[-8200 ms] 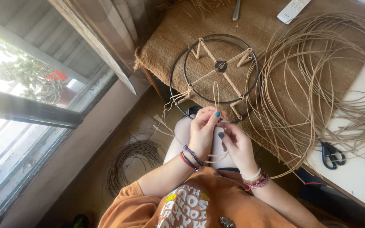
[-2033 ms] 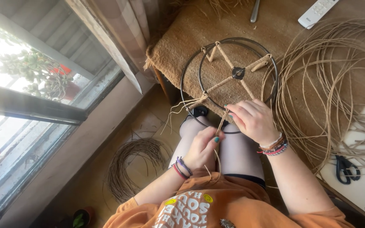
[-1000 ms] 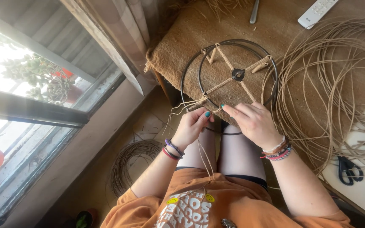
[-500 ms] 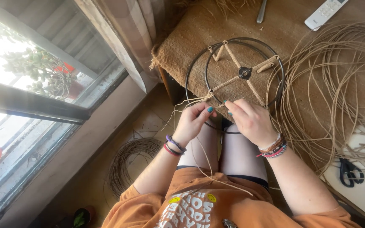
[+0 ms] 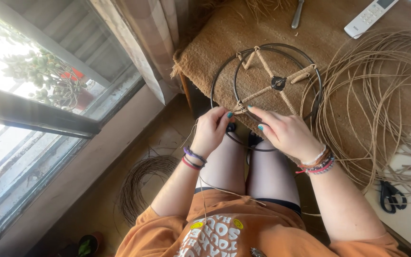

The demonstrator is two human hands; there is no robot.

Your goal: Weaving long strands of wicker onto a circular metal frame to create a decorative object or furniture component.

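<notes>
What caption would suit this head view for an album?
Both hands, left hand and right hand, wrap cord onto a metal ring frame beside loose reed coils.
</notes>
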